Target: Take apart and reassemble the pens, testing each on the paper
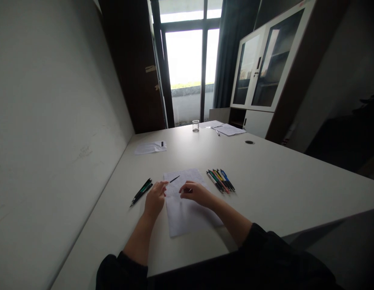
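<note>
A sheet of paper with handwriting point(187, 219) lies in front of me. On its upper part is a thin dark pen-like stick point(175, 179), close to the fingertips of my left hand point(156, 196); they look apart from it. That hand is at the sheet's left edge, its fingers loosely extended and spread. Over the middle of the paper my right hand point(194, 192) has its fingers curled and thumb and forefinger brought together. Whatever small thing is between them is too faint to name.
Several coloured click pens point(221, 180) lie in a row right of the paper, dark green pens point(141, 192) to its left. Farther back are a plastic sleeve point(150, 148), a glass point(196, 126), papers point(231, 129), a pen point(217, 132) and a cable hole point(250, 142). A wall borders the left.
</note>
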Demonstrator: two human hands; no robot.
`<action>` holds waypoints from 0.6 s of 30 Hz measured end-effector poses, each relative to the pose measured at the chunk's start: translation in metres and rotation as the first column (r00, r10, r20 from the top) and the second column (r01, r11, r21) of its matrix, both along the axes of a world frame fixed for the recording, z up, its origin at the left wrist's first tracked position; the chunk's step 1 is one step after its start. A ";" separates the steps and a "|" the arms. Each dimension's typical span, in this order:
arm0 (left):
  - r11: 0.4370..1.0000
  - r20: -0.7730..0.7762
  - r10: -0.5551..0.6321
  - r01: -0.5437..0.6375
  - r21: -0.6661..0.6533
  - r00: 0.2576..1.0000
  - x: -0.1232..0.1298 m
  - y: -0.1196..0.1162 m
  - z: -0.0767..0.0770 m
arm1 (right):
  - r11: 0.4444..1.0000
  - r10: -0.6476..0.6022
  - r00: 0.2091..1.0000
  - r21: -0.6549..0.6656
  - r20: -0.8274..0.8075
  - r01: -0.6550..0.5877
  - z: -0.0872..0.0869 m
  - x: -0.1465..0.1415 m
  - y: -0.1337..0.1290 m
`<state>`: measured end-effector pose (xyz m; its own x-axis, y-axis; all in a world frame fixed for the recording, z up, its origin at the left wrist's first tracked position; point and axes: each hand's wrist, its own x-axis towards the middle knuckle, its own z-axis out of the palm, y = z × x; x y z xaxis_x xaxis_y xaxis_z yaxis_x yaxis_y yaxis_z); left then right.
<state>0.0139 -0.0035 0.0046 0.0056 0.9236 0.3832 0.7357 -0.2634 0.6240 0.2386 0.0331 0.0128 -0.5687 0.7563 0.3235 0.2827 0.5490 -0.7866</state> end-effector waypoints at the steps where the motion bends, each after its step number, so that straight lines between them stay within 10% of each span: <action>1: 1.000 -0.001 0.000 0.000 0.001 1.000 0.000 0.000 0.000 | 1.000 0.008 1.000 -0.006 -0.001 -0.008 -0.001 -0.002 0.000; 18: 1.000 -0.026 -0.020 0.020 0.010 0.999 -0.001 0.000 0.001 | 0.992 0.032 0.986 0.116 0.162 -0.051 -0.009 -0.011 0.002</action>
<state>0.0131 -0.0036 0.0055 0.0344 0.9192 0.3923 0.7463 -0.2846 0.6016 0.2273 0.0354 0.0035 -0.6504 0.6924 0.3124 0.3744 0.6500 -0.6613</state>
